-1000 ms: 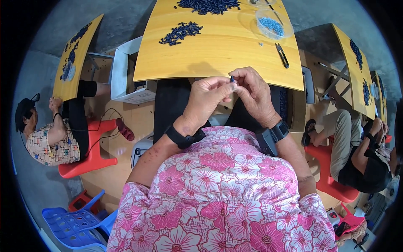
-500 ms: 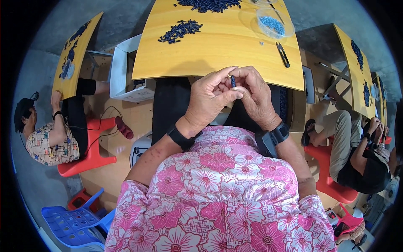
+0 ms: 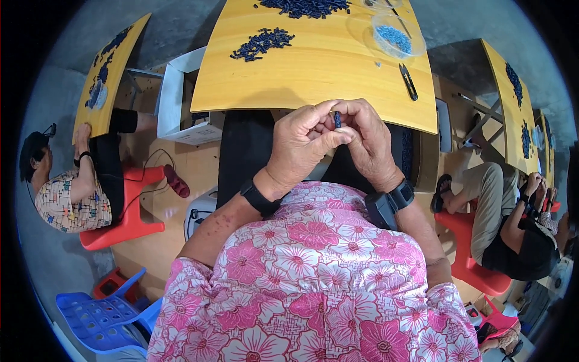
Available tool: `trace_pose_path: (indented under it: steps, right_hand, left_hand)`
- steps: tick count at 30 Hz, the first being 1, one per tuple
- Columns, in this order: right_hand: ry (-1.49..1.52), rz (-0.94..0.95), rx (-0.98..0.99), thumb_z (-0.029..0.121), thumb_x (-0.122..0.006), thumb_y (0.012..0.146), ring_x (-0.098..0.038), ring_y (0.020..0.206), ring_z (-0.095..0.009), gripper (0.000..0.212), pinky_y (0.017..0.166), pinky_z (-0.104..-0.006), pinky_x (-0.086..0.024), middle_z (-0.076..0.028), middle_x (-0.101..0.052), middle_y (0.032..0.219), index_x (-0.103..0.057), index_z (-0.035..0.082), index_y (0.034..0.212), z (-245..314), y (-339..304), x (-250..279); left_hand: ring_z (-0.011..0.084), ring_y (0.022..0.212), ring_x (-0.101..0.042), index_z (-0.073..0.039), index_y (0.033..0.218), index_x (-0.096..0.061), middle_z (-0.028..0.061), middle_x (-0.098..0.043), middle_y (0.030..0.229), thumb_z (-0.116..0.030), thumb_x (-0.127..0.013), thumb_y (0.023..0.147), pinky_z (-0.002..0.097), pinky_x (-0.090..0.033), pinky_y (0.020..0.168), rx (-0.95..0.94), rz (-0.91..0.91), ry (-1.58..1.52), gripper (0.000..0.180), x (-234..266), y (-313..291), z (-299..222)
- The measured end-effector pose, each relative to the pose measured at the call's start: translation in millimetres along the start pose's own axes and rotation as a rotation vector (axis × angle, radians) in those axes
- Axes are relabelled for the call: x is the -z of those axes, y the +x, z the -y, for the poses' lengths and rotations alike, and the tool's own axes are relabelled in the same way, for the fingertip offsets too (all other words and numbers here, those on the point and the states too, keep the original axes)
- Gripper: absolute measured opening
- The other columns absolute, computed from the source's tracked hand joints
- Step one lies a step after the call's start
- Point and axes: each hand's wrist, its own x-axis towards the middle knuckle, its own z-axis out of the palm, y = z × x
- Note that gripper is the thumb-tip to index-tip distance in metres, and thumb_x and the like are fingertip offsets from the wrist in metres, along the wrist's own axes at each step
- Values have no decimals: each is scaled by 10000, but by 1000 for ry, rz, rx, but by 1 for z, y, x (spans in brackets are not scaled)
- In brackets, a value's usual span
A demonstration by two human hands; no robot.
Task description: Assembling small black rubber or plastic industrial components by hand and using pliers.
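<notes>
In front of my chest, just off the table's near edge, a small dark-blue cylindrical part (image 3: pixel 337 119) stands roughly upright between my fingertips. My right hand (image 3: pixel 369 140) pinches it between thumb and forefinger. My left hand (image 3: pixel 300 140) meets it from the other side, its thumb and curled fingers pressed close. The fingers hide part of the piece. A small pile of similar dark parts (image 3: pixel 261 44) lies on the yellow table (image 3: pixel 301 75), with a bigger heap (image 3: pixel 304 6) at the far edge.
A clear bowl of small light-blue pieces (image 3: pixel 393 38) stands at the table's right, with black thread snips (image 3: pixel 408 82) nearer me. An open white box (image 3: pixel 187 96) is left of the table. Co-workers sit at side tables (image 3: pixel 114 57) on red stools (image 3: pixel 136 208).
Both hands hold nearly the same pose around the dark-blue part, with slight finger shifts. The view has moved a little.
</notes>
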Motion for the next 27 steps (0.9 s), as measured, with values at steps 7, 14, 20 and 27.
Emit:
trace_pose_path:
  steps: [7, 14, 20, 27]
  right_hand:
    - [-23, -21, 24, -16, -594, 848, -640, 912, -283, 267, 799, -348, -512, -132, -604, 977, -569, 41, 1108, -3, -2, 0]
    - [140, -59, -128, 1, -584, 884, -658, 785, -183, 148, 751, -292, -514, -95, -641, 878, -619, 21, 1027, -10, -3, -5]
    - [662, -67, -345, -4, -594, 903, -620, 773, -94, 126, 742, -247, -511, -52, -676, 852, -651, -43, 1009, -17, -1, -4]
    - [797, -91, -397, 3, -615, 904, -615, 764, -106, 137, 743, -249, -514, -52, -682, 875, -673, -30, 1023, -25, -6, -8]
  left_hand:
    - [63, 787, -586, 7, 1214, -634, 9, -625, 915, -41, -758, 821, 200, -507, 696, -37, -12, 182, 415, 2, 0, -1]
    - [60, 720, -587, 34, 1169, -653, 34, -668, 881, -31, -641, 919, 208, -520, 670, 148, -93, -149, 259, -7, 0, -6]
    - [67, 730, -601, 34, 1184, -648, 42, -672, 881, -35, -593, 950, 208, -528, 677, 256, -77, -204, 250, -2, 2, -2]
    - [70, 734, -601, 53, 1173, -634, 47, -671, 873, -49, -609, 943, 213, -520, 659, 244, -82, -320, 252, -7, 2, 0]
